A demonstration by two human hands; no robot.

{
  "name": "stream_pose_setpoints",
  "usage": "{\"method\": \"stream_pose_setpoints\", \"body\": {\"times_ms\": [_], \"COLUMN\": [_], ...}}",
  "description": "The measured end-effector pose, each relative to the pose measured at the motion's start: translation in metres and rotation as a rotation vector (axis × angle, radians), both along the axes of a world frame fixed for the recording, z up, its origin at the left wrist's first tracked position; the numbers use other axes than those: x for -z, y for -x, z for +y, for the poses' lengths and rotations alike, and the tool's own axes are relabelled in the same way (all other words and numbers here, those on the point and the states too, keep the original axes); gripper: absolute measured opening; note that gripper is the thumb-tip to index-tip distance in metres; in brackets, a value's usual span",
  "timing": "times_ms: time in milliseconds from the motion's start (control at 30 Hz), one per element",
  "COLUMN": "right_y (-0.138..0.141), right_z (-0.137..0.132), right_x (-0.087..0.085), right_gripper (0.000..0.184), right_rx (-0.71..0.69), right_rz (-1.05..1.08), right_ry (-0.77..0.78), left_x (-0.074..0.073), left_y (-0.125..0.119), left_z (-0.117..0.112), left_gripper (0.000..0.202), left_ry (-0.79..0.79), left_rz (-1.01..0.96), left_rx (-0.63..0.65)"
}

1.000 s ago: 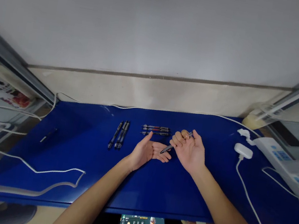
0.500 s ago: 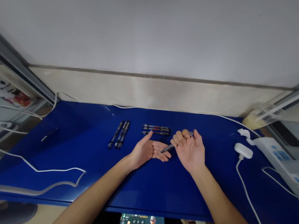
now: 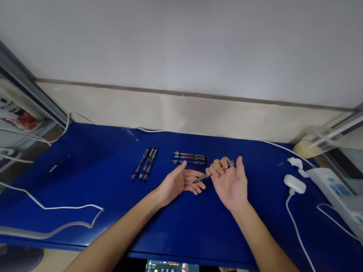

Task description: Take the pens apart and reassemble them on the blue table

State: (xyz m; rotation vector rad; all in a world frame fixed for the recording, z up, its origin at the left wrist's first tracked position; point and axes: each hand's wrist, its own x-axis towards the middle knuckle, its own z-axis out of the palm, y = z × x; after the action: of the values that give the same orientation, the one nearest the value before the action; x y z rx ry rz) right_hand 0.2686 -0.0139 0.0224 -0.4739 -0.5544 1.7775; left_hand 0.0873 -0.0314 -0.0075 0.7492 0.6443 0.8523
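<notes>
Left of the left hand's fingers, a bundle of pens (image 3: 146, 163) lies on the blue tabletop (image 3: 91, 176), pointing away from the person. Beyond those fingers, a row of pens (image 3: 189, 157) lies crosswise. The left hand (image 3: 175, 185) rests palm up, its fingers (image 3: 195, 187) open and released, just beside the tip of a dark pen (image 3: 207, 176); any contact is hard to tell. That pen slants from lower left to upper right, its tip toward the left hand. The right hand (image 3: 229, 185) is nearer, its fingers (image 3: 218, 166) curled, grasping the pen against the thumb (image 3: 239, 166). Right of those fingers sits a white charger (image 3: 294, 184).
</notes>
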Motion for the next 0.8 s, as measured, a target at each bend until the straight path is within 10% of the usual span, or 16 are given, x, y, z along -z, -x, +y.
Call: {"method": "stream_pose_setpoints", "body": {"times_ms": [267,467,667,800], "right_y": [0.0,0.011,0.02,0.016], "right_z": [-0.009,-0.02,-0.022,-0.021], "right_x": [0.02,0.029,0.033,0.031], "right_gripper": [0.038,0.06,0.054,0.048], "right_rx": [0.261,0.241,0.15,0.095], "right_rz": [-0.953,-1.342,-1.507,-1.571], "right_ry": [-0.622,-1.278,-1.4,-1.331], "left_x": [0.001,0.0,-0.004,-0.006], "left_y": [0.007,0.008,0.015,0.041], "left_z": [0.008,0.009,0.009,0.019], "left_gripper": [0.03,0.035,0.038,0.037], "left_ry": [-0.017,0.037,-0.038,-0.431], "left_rz": [-0.087,-0.121,0.055,0.72], "left_rx": [-0.412,-0.451,-0.429,-0.606]}}
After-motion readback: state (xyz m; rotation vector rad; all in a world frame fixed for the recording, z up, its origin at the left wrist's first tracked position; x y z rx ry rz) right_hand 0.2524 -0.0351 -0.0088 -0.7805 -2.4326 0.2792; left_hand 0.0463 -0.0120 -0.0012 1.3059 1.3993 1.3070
